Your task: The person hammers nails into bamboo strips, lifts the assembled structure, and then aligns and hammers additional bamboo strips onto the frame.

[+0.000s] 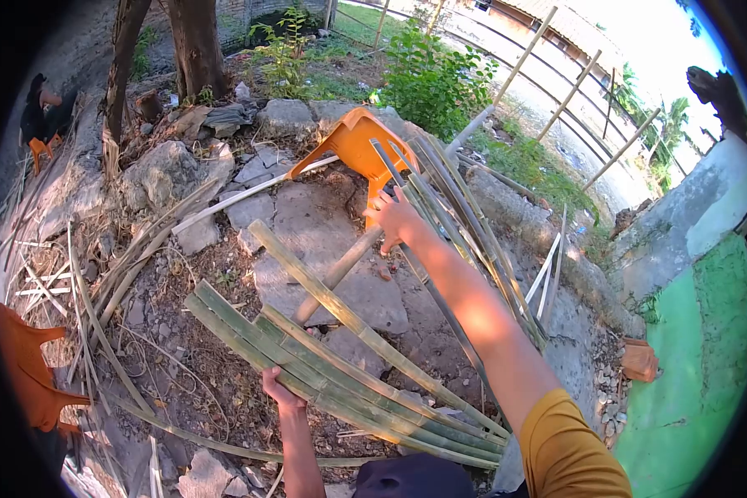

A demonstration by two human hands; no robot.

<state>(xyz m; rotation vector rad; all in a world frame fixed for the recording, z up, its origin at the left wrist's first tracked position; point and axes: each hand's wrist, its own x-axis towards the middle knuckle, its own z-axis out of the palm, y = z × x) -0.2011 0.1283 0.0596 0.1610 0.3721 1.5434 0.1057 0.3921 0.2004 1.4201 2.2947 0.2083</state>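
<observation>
My left hand (283, 392) grips the lower edge of a fan of split bamboo slats (332, 378), its fingers partly hidden by them. The slats are green and slant down to the right across my lap. My right hand (396, 217) reaches far forward, fingers spread, beside the leg of an orange plastic chair (361, 145). A dark bamboo strip passes at that hand and runs back under my forearm. More long bamboo strips (465, 224) lean just right of it. A round wooden pole (340, 274) runs from near my right hand to beneath the slats.
Broken concrete slabs (332, 224) and rocks cover the ground ahead. Another orange chair (25, 365) stands at the left edge, near scattered bamboo strips. A person (46, 108) sits at the far left. A tree trunk (196, 50) rises behind; a green wall (689, 373) is at right.
</observation>
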